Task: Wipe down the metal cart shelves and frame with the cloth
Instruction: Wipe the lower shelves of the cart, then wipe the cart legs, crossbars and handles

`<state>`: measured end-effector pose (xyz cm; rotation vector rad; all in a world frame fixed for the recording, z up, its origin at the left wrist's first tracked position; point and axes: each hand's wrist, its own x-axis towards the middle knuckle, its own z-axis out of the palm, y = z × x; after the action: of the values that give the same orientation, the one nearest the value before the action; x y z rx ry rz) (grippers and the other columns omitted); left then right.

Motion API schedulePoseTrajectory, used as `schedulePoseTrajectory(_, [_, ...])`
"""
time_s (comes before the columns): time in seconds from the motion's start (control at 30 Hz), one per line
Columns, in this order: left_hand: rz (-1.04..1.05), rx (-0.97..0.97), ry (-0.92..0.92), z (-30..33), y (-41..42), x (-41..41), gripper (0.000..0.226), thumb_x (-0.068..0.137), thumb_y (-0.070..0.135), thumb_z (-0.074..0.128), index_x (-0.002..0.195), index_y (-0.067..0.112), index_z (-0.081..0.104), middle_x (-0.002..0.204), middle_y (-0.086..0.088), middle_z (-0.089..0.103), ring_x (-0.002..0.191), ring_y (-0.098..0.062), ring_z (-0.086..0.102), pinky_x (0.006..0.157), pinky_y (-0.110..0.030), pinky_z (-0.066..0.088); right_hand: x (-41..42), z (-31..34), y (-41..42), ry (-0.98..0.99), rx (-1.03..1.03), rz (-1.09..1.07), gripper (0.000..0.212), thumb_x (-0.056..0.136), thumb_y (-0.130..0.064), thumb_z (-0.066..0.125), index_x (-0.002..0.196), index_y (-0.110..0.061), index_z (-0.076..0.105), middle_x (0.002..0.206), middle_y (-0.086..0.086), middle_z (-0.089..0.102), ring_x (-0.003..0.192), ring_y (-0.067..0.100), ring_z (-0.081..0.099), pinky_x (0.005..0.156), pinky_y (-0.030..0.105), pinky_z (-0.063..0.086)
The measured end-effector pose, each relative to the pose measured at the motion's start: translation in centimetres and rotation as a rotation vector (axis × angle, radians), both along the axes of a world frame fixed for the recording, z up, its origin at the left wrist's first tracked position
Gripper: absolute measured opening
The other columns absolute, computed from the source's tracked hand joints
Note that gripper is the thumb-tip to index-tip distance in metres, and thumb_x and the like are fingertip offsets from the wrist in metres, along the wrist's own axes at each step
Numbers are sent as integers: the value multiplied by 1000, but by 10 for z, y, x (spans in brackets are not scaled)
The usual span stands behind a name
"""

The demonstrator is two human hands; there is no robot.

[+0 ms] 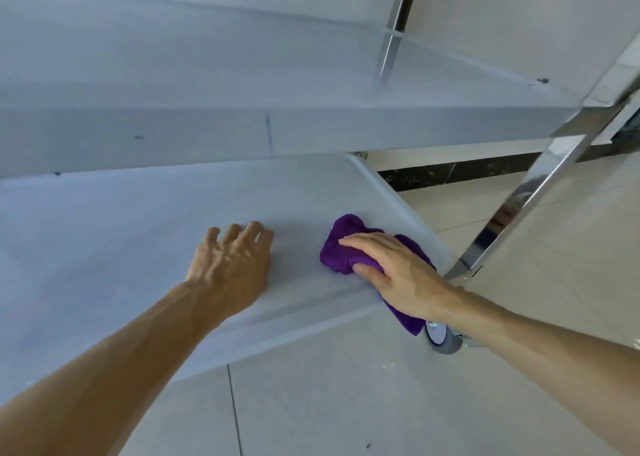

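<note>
Your right hand (398, 275) presses the bunched purple cloth (341, 247) onto the lower shelf (138, 247) near its right corner post (526, 206), thumb pinching a fold; your left hand (232, 265), fingers spread flat, likely braces the cart

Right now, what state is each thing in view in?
Left hand: open, fingers resting on the lower shelf.
Right hand: pressing the purple cloth, thumb curled against its edge.
Purple cloth: bunched, on the lower shelf's right end.
Caster wheel: on the floor.
</note>
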<state>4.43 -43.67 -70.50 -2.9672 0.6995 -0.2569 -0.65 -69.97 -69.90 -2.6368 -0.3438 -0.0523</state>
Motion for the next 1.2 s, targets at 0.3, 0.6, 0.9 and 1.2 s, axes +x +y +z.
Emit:
schedulePoseTrajectory(0.3, [-536,-220,-182,61,-54,-58,25,80,16,73,105,17,72,109,1,70,91,-25,70,83,-40,56,-95,60,-72,140,790,-509,16,98,-30,61,103,-40,72,102,5,76,82,18,72,70,30,58])
schedulePoseTrajectory(0.6, [-847,-288,-549,149,-122,-87,25,90,20,55,111,15,67,118,-3,65,112,-31,60,103,-43,43,-112,103,-118,-121,1232,-888,19,102,-34,53,114,-26,65,111,9,74,77,26,73,73,40,57])
schedulePoseTrajectory(0.9, [-431,32,-572,163,-149,-70,64,97,32,30,152,19,1,160,-24,7,139,-45,23,114,-50,15,-45,136,-95,-375,1320,-344,46,92,0,34,130,-15,53,111,7,70,97,23,66,75,35,56])
schedulePoseTrajectory(1.2, [-452,-6,-669,153,-148,-65,47,95,27,35,140,16,29,156,-25,20,131,-46,33,109,-50,19,-19,89,-103,-514,1013,-516,81,86,-17,77,147,-42,29,129,-8,65,113,10,66,88,30,58])
